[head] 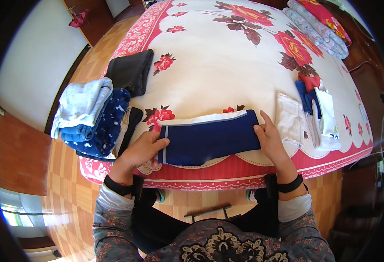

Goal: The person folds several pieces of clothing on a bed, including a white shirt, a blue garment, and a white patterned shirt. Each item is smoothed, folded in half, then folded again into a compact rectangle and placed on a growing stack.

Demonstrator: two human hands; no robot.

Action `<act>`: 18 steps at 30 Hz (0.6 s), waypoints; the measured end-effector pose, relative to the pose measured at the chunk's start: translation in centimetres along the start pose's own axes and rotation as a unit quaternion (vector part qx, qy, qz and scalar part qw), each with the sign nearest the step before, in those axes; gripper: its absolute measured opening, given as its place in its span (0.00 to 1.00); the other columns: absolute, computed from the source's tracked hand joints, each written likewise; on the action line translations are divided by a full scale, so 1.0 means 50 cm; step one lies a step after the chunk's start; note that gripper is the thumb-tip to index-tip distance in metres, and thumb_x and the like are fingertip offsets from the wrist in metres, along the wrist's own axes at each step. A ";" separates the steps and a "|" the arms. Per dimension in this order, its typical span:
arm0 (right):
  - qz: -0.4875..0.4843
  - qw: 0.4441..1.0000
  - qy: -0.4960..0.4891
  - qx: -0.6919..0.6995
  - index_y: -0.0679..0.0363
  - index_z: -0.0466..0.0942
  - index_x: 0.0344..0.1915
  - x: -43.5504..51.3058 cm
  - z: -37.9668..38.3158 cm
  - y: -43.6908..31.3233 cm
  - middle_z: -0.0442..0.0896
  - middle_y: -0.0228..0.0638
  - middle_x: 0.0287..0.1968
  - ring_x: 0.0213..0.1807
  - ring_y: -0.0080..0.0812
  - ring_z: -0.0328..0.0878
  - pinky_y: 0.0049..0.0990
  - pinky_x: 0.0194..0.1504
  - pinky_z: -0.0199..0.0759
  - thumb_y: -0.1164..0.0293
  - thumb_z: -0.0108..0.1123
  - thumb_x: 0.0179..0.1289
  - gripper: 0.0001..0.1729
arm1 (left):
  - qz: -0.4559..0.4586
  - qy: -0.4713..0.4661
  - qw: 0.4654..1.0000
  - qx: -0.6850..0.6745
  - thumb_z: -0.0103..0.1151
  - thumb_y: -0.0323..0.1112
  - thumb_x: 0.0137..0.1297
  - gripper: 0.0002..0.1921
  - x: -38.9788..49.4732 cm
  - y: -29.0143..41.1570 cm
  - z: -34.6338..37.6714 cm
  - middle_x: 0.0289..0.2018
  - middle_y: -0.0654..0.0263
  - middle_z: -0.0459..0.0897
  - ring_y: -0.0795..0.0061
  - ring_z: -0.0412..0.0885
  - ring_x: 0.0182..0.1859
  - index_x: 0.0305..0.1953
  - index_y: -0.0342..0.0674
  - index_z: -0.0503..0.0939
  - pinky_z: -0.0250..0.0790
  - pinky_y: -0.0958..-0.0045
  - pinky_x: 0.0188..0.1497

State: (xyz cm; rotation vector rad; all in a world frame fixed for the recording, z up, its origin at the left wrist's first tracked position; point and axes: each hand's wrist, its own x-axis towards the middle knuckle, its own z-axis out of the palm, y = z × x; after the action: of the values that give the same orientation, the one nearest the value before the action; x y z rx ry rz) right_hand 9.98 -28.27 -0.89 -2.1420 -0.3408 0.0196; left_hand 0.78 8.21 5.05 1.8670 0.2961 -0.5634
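A folded navy-blue garment (211, 139) with a white strip along its far edge and grey stitching at its left end spans the space between my hands, over the near edge of the bed. My left hand (146, 149) grips its left end, thumb on top and fingers partly hidden beneath. At the right end, my right hand (268, 136) pinches the fabric between thumb and fingers, with the index finger pointing away. Just right of that hand lies a folded off-white cloth (289, 119).
A stack of folded clothes stands at the left, with a light-grey garment (84, 101) on top and a navy patterned fleece (108, 126) below. Dark folded trousers (129, 72) lie behind it. Several small garments (326, 114) sit right. Rolled quilts (316, 32) rest on the floral bedspread (211, 72).
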 end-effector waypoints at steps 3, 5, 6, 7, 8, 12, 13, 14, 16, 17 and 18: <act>0.006 0.999 -0.034 -0.014 0.71 0.58 0.68 -0.020 -0.010 -0.014 0.79 0.49 0.27 0.30 0.41 0.78 0.34 0.35 0.71 0.71 0.53 0.71 0.30 | -0.076 -0.043 0.996 -0.020 0.54 0.36 0.73 0.11 -0.020 -0.006 0.005 0.18 0.67 0.79 0.80 0.76 0.15 0.41 0.32 0.77 0.67 0.82 0.15; 0.000 0.998 -0.050 -0.040 0.72 0.60 0.67 -0.021 -0.012 -0.018 0.80 0.50 0.28 0.30 0.43 0.78 0.35 0.36 0.71 0.71 0.54 0.71 0.29 | -0.103 -0.058 0.993 -0.018 0.55 0.37 0.73 0.11 -0.023 -0.009 0.014 0.18 0.66 0.78 0.78 0.78 0.16 0.40 0.33 0.77 0.69 0.81 0.16; 0.036 0.996 -0.063 -0.042 0.72 0.61 0.66 -0.020 -0.013 -0.019 0.80 0.51 0.28 0.31 0.44 0.79 0.35 0.36 0.71 0.70 0.54 0.71 0.29 | -0.112 -0.058 0.992 -0.014 0.55 0.38 0.73 0.12 -0.024 -0.011 0.018 0.17 0.66 0.78 0.78 0.78 0.16 0.40 0.33 0.77 0.69 0.81 0.17; 0.001 0.997 -0.047 -0.055 0.72 0.62 0.65 -0.018 -0.014 -0.020 0.80 0.51 0.28 0.31 0.45 0.79 0.35 0.36 0.71 0.70 0.55 0.71 0.28 | -0.124 -0.062 0.990 -0.018 0.55 0.38 0.73 0.12 -0.023 -0.012 0.020 0.17 0.66 0.78 0.78 0.78 0.16 0.40 0.33 0.77 0.69 0.80 0.17; 0.001 0.997 -0.035 -0.064 0.72 0.64 0.64 -0.014 -0.016 -0.020 0.80 0.52 0.28 0.31 0.46 0.79 0.35 0.36 0.72 0.69 0.55 0.71 0.27 | -0.101 -0.036 0.994 0.006 0.55 0.38 0.73 0.12 -0.021 -0.013 0.019 0.18 0.66 0.78 0.78 0.78 0.16 0.40 0.33 0.76 0.69 0.80 0.17; -0.008 0.998 0.008 -0.062 0.68 0.70 0.61 0.009 -0.009 -0.018 0.81 0.52 0.33 0.35 0.46 0.80 0.35 0.38 0.72 0.68 0.56 0.71 0.23 | 0.030 0.104 0.990 0.087 0.55 0.35 0.72 0.10 0.004 -0.016 0.001 0.20 0.65 0.78 0.77 0.78 0.18 0.40 0.32 0.74 0.70 0.79 0.18; -0.041 0.997 0.021 -0.062 0.67 0.72 0.60 0.016 -0.004 -0.015 0.81 0.51 0.34 0.36 0.45 0.79 0.34 0.39 0.72 0.69 0.56 0.70 0.21 | 0.058 0.152 0.981 0.103 0.55 0.34 0.72 0.09 0.011 -0.019 -0.005 0.21 0.65 0.78 0.77 0.78 0.18 0.41 0.32 0.74 0.70 0.79 0.19; -0.074 0.995 0.032 -0.061 0.65 0.74 0.58 0.025 0.004 -0.011 0.80 0.50 0.35 0.37 0.45 0.79 0.34 0.39 0.72 0.69 0.56 0.70 0.19 | 0.095 0.186 0.971 0.120 0.56 0.31 0.70 0.08 0.018 -0.023 -0.005 0.27 0.64 0.79 0.79 0.79 0.24 0.42 0.32 0.73 0.71 0.80 0.25; -0.111 0.992 0.034 -0.056 0.63 0.76 0.56 0.035 0.012 0.000 0.80 0.49 0.36 0.38 0.43 0.79 0.32 0.40 0.72 0.70 0.57 0.70 0.17 | 0.200 0.192 0.947 0.164 0.57 0.30 0.70 0.08 0.041 -0.027 -0.005 0.32 0.63 0.78 0.79 0.78 0.29 0.44 0.33 0.74 0.71 0.80 0.29; -0.113 0.992 0.025 -0.053 0.63 0.77 0.54 0.038 0.012 0.007 0.80 0.48 0.36 0.38 0.42 0.79 0.31 0.41 0.72 0.71 0.57 0.70 0.15 | 0.218 0.187 0.942 0.173 0.58 0.30 0.69 0.09 0.049 -0.028 -0.005 0.34 0.63 0.78 0.80 0.78 0.31 0.46 0.33 0.74 0.71 0.80 0.31; -0.115 0.992 0.016 -0.050 0.63 0.79 0.53 0.040 0.013 0.014 0.79 0.47 0.37 0.39 0.42 0.79 0.30 0.42 0.72 0.72 0.58 0.69 0.14 | 0.211 0.186 0.939 0.196 0.62 0.32 0.64 0.11 0.050 -0.030 -0.006 0.36 0.58 0.81 0.66 0.81 0.41 0.46 0.35 0.78 0.73 0.69 0.44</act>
State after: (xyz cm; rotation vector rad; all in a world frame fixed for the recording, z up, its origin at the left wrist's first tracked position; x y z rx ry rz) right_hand 11.97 -27.58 -1.59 -2.1862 -0.5781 -0.1679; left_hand 2.29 8.86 2.62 2.3385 0.0182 0.0376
